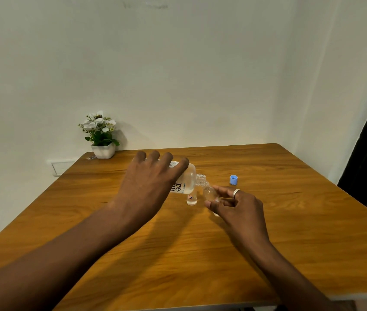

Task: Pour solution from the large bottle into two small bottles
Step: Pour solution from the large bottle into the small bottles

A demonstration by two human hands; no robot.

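My left hand (150, 182) grips the large clear bottle (187, 179) from above and holds it tipped on its side, its open threaded neck pointing right and down. My right hand (236, 205), with a ring on one finger, holds a small clear bottle (209, 193) tilted, its mouth touching the large bottle's neck. A second small bottle (192, 199) stands upright on the wooden table (178, 254) just below the large bottle, with clear liquid in its bottom part. Whether liquid is flowing is too fine to see.
A blue cap (233, 180) stands on the table to the right of the bottles. A white pot of white flowers (101, 135) sits at the table's far left corner against the wall. A wall socket (62, 167) is beside that corner.
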